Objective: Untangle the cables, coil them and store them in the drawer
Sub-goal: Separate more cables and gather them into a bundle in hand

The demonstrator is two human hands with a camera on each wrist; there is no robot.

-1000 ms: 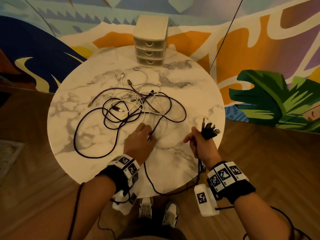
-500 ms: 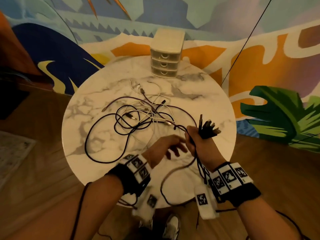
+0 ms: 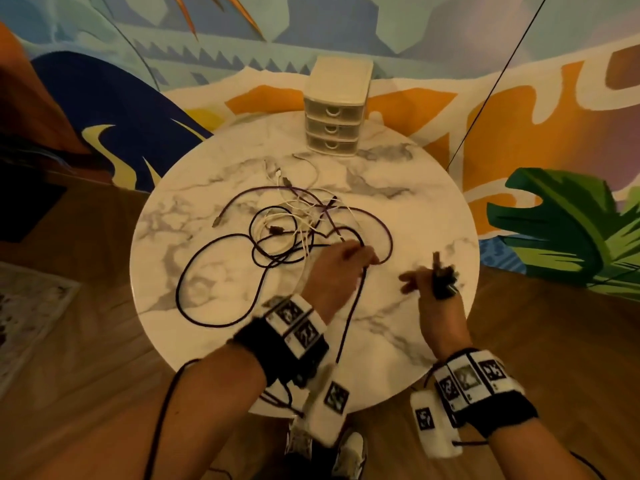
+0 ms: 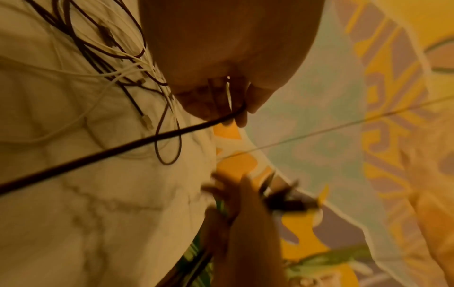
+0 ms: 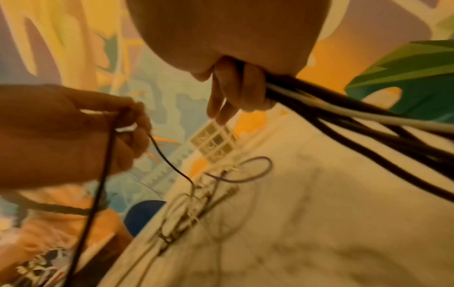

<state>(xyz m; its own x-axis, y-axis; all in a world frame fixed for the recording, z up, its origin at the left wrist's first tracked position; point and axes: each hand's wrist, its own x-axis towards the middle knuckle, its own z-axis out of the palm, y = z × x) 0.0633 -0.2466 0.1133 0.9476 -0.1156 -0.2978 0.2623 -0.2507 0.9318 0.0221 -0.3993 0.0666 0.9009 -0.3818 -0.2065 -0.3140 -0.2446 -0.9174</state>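
Dark purple and thin white cables [image 3: 291, 223] lie tangled on the round marble surface [image 3: 408, 209], in front of the three-drawer unit [image 3: 335, 109], whose drawers are closed, contents unseen. Left hand [image 3: 337, 268] fingers pinch one dark cable [image 4: 137, 143]; right hand [image 3: 433, 289] fingers curl round a cable bundle [image 5: 343, 108].

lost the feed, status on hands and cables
Left hand pinching dark cable. Right hand gripping gathered cable bundle. Tangle still on table; drawer unit shut.
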